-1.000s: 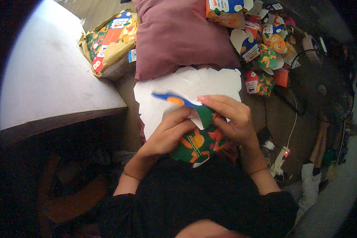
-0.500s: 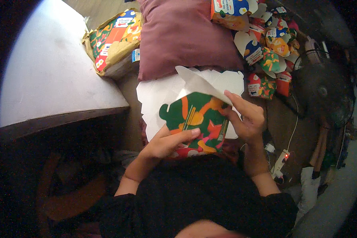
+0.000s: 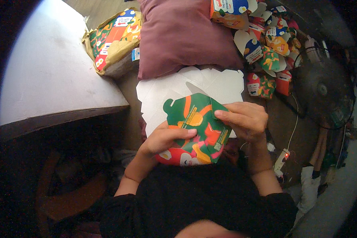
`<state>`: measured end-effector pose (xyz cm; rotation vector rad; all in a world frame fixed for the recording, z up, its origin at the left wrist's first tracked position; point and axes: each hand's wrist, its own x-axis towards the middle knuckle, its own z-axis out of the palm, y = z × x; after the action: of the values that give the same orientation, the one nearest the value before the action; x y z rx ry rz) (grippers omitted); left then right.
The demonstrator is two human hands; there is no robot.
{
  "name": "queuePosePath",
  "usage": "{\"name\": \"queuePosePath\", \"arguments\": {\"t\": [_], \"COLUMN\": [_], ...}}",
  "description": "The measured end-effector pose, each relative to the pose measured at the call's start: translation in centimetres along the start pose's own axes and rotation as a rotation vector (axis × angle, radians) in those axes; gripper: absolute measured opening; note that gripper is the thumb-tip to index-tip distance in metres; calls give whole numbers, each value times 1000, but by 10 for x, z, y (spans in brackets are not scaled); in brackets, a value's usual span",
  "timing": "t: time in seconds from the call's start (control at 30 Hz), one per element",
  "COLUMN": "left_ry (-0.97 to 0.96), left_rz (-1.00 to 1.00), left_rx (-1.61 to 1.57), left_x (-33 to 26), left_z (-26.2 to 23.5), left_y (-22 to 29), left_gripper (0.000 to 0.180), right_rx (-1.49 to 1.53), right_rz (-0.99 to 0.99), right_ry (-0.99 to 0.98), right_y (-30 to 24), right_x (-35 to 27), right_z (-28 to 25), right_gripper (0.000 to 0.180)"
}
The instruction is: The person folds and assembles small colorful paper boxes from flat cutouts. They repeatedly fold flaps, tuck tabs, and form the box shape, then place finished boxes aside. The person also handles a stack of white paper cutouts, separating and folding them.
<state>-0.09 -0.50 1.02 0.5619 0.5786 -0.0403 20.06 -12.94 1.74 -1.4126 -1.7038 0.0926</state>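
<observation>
Head view: my left grip (image 3: 162, 139) holds the carton (image 3: 196, 119) by its left side; my right grip (image 3: 246, 119) pinches its right edge. It's near me, the pillow (image 3: 186, 39) far.

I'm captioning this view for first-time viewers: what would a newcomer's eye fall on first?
Probably the green-patterned carton near the centre, held between the left hand and the right hand. Just beyond it lies white flat cardboard, with a big mauve pillow above it at the top middle. At the upper right, a heap of colourful cartons sits beside a dark fan.
</observation>
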Motion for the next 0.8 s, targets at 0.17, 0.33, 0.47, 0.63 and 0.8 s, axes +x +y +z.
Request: {"name": "queuePosePath", "arguments": {"t": [0.17, 0.33, 0.47, 0.63, 0.8], "left_ry": [-43, -73, -103, -236, -548], "left_rz": [54, 136, 65, 256, 320], "left_rx": [36, 152, 235, 189, -750], "left_x": [1, 1, 1, 13, 39], "left_z": [4, 4, 1, -4, -15], "left_y": [2, -3, -6, -9, -17], "left_gripper": [46, 41, 43, 69, 113], "right_rx": [-58, 215, 751, 813, 516], "right_rz": [20, 424, 835, 786, 253], "right_ry": [-29, 23, 57, 288, 110], "right_y": [-1, -3, -5, -16, -12], "right_x": [0, -8, -14, -12, -4], "right_z": [0, 11, 17, 31, 27], "right_gripper": [23, 22, 22, 14, 18]}}
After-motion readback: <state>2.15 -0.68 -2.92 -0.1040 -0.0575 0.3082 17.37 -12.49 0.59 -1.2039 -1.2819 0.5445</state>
